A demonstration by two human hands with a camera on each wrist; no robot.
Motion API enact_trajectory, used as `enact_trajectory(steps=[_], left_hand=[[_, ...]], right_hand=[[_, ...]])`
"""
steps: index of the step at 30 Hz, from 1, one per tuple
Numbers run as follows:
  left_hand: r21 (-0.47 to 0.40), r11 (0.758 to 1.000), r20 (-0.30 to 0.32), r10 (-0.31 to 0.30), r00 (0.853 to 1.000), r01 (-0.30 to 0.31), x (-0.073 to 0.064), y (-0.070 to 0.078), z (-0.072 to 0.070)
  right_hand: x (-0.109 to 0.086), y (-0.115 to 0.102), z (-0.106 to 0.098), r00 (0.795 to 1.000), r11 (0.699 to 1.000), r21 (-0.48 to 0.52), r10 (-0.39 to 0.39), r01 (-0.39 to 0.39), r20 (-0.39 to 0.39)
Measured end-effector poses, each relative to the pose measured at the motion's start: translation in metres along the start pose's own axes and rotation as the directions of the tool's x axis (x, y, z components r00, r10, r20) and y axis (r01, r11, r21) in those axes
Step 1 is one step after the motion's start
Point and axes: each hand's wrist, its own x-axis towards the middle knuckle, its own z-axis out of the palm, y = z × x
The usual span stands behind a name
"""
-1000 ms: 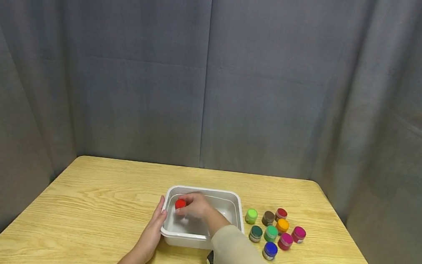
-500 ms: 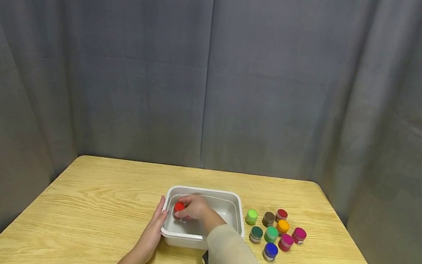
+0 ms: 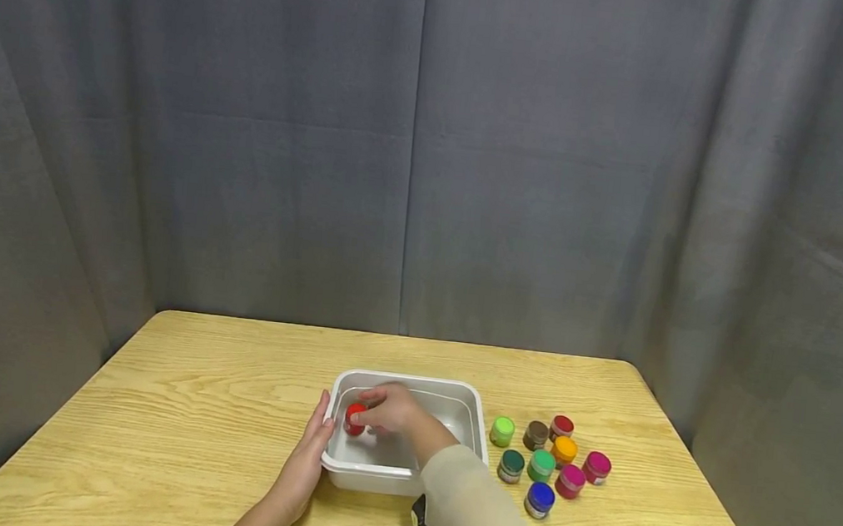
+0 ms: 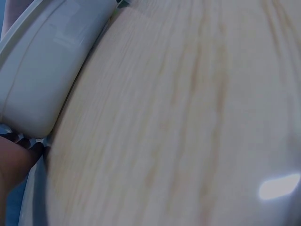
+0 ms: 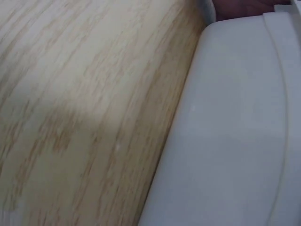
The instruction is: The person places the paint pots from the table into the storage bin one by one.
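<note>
A white rectangular tub (image 3: 402,485) stands on the wooden table. My left hand (image 3: 302,461) rests along its left outer wall, fingers extended and thumb at the rim; in the left wrist view the fingertips show by a corner of the tub. Inside the tub, at the left end, my right hand (image 3: 395,409) holds a small red-lidded paint jar (image 3: 353,428), the thumb across its front. The right wrist view shows mostly the tub's outer wall (image 5: 225,117), with part of a hand (image 5: 244,8) at the top edge.
To the right of the tub stand several small paint jars, among them a light green one (image 3: 502,431), a brown one (image 3: 536,434), an orange one (image 3: 565,450) and a blue one (image 3: 539,501). A grey curtain (image 3: 414,170) hangs behind the table (image 3: 190,410).
The red-lidded jar has shifted slightly left and down inside the tub, and more of its side shows. My left hand has stayed against the tub.
</note>
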Motion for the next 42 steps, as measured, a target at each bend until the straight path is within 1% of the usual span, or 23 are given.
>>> enact_trajectory(steps=[4,9,13,17,21,24,28,34,42], left_hand=[[-0.002,1.0,-0.003,-0.006,1.0,0.006,0.0,0.0,0.0],[-0.001,1.0,-0.001,-0.011,1.0,0.011,0.0,0.002,0.0],[-0.002,1.0,-0.002,-0.01,1.0,0.01,0.0,0.003,0.0],[-0.009,1.0,-0.013,-0.011,1.0,0.01,0.0,0.003,0.001],[-0.006,1.0,-0.024,-0.008,1.0,0.008,0.0,0.004,0.002],[-0.003,1.0,-0.027,0.0,1.0,0.0,0.0,0.003,0.003],[-0.007,1.0,-0.028,0.003,1.0,-0.004,0.0,0.003,0.003],[0.006,1.0,-0.042,-0.012,0.999,0.013,0.0,0.002,0.003],[0.019,0.999,-0.048,-0.025,0.999,0.026,0.001,0.0,0.004]], right_hand=[[-0.005,0.0,-0.006,1.0,1.0,-0.013,-0.028,0.027,-0.013],[-0.009,0.002,-0.013,0.993,0.993,-0.035,-0.11,0.109,-0.044],[-0.014,0.003,-0.022,0.989,0.99,-0.016,-0.138,0.137,-0.053],[-0.021,0.003,-0.033,0.99,0.992,-0.001,-0.126,0.126,-0.056],[-0.031,0.002,-0.046,0.99,0.992,-0.011,-0.127,0.126,-0.059],[-0.04,0.001,-0.057,0.987,0.989,-0.018,-0.145,0.144,-0.069],[-0.051,0.003,-0.071,0.984,0.987,0.003,-0.16,0.161,-0.083],[-0.071,0.009,-0.093,0.976,0.982,0.044,-0.175,0.182,-0.132],[-0.092,0.025,-0.12,0.969,0.986,0.046,-0.149,0.161,-0.199]])
